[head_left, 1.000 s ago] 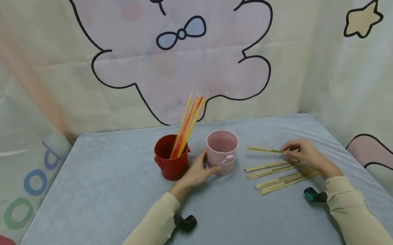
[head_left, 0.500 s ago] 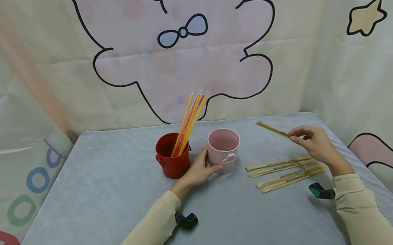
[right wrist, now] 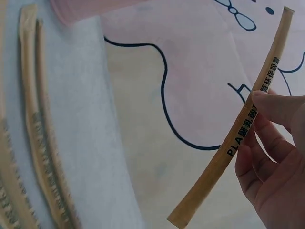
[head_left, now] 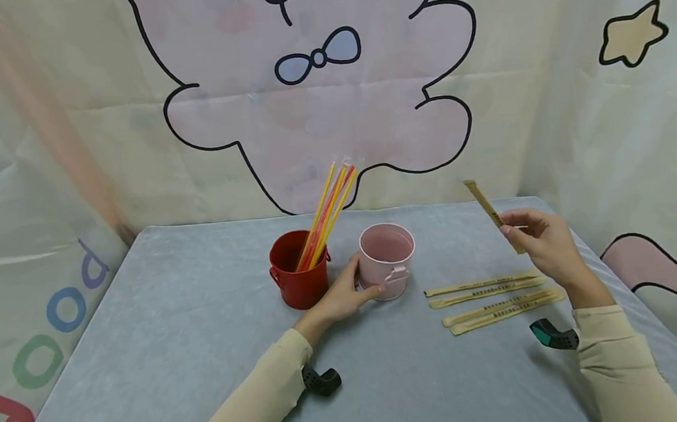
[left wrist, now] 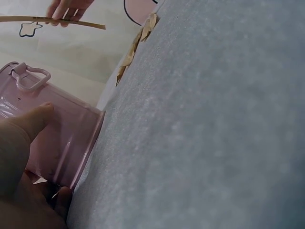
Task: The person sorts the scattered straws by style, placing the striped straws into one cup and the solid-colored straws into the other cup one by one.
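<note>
My left hand (head_left: 340, 296) grips the small pink bucket (head_left: 386, 254) low on its side, and the bucket stands upright on the table. The left wrist view has the thumb (left wrist: 35, 121) along the pink wall and fingers round the base. Raised above the table at the right, my right hand (head_left: 544, 243) pinches a paper-wrapped straw (right wrist: 238, 126) between thumb and fingers. The straw is tilted, its upper end leaning to the left in the head view. Below that hand lie several more paper-wrapped straws (head_left: 487, 293), side by side.
A red bucket (head_left: 300, 285) left of the pink one holds several yellow and red straws (head_left: 327, 219) in clear wrap, leaning right. A grey-blue cloth (head_left: 172, 348) covers the table. Printed curtains (head_left: 327, 115) hang behind it and at both sides.
My right hand has lifted one paper-wrapped straw off the table and moved it up and slightly right, turning it from nearly flat to steep. The left hand stays on the pink bucket.
</note>
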The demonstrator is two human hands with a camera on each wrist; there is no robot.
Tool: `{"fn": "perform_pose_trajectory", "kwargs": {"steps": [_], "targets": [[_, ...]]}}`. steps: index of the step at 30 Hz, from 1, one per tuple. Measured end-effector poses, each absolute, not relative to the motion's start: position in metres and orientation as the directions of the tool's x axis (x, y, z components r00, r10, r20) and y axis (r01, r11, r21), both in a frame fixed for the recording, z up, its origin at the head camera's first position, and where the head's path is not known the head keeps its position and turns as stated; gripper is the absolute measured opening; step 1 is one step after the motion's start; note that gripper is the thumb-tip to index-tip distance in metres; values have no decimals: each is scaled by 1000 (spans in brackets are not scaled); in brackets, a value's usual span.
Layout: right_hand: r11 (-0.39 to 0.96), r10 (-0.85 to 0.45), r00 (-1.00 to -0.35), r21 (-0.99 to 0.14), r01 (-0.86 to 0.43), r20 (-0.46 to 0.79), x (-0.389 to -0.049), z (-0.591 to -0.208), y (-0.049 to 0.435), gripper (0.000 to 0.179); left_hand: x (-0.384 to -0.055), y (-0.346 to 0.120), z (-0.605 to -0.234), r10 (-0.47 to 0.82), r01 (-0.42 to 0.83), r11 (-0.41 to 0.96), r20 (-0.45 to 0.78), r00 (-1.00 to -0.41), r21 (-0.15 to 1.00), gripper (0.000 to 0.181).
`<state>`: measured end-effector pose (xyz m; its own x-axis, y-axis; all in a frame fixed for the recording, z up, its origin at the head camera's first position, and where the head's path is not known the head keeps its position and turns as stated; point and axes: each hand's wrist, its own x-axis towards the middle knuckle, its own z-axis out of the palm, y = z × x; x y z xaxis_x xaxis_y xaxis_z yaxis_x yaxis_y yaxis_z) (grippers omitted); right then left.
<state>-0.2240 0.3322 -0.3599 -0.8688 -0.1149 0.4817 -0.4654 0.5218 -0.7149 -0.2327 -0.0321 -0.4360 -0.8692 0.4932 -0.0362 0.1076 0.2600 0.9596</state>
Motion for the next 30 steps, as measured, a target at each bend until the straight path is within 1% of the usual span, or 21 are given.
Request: {"fn": "perform_pose_trajectory", "kwargs": {"steps": [3,7,10,13,17,21,25,28,30], "targets": [[473,-94,-862,-740,-479,497,-225,-350,326,21,-239,-30,-448,481,115,271,-31,-876,956,81],[302,-97,-835,-783,-544,542,-227,-335,315,17,-239,-28,-448,490,121,263,-25,-871,957,81],[171,-97,-822,-805,-569,560,-228,-326,306,15,-239,-27,-448,507,118,251,-27,-861,961,82],[63,-52,-832,-829,-555,553,-228,-319,294,16,-239,-28,-448,507,109,249,-34,-861,962,84],[-42,33,-854,-853,-519,518,-230,-312,280,15,-239,-30,-448,491,118,255,-24,-871,960,84],[-161,53,-850,-836,-525,524,-232,-312,271,14,-238,-30,-450,487,134,255,-7,-874,958,82],[-334,13,-832,-782,-526,554,-230,-318,271,22,-239,-29,-453,499,142,255,-4,-867,956,82],[-367,29,-840,-776,-512,541,-230,-322,271,24,-240,-27,-453,498,139,252,-6,-867,958,82],[-358,66,-854,-786,-503,517,-231,-322,269,22,-241,-27,-453,496,136,250,-6,-868,959,83]]}}
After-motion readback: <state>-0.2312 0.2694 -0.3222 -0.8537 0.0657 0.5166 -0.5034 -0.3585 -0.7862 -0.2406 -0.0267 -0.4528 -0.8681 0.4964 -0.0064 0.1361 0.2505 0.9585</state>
